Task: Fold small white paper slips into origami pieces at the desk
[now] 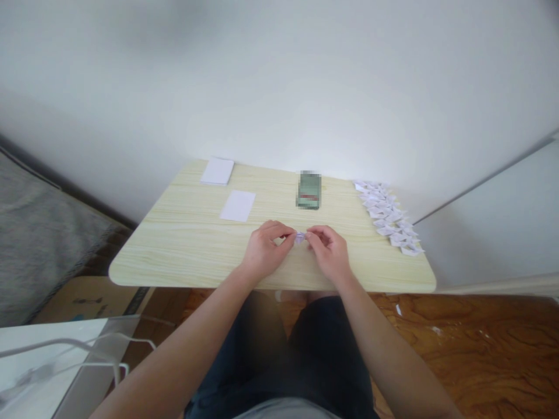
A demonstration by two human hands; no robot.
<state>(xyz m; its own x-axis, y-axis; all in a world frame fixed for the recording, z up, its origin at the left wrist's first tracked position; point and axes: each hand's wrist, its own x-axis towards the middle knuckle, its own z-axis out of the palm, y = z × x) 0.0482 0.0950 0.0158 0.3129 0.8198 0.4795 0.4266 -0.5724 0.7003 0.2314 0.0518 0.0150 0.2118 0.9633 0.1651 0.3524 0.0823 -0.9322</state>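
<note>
A small folded white paper piece [299, 238] is held between my two hands, just above the near part of the wooden table [174, 244]. My left hand [268, 247] pinches its left end between thumb and forefinger. On the opposite end, the fingertips of my right hand [329, 250] are closed. Parts of the folded paper are hidden by the fingers. Beyond my left hand lies a single flat sheet of white paper [238, 206]. Several folded paper boats [386, 218] are lined up in rows along the table's right side.
A stack of white paper [217, 171] lies at the back left of the table. A pixelated green object [310, 190] sits at the back middle, by the white wall [279, 87]. A cardboard box [87, 297] and white cables [100, 352] are at lower left.
</note>
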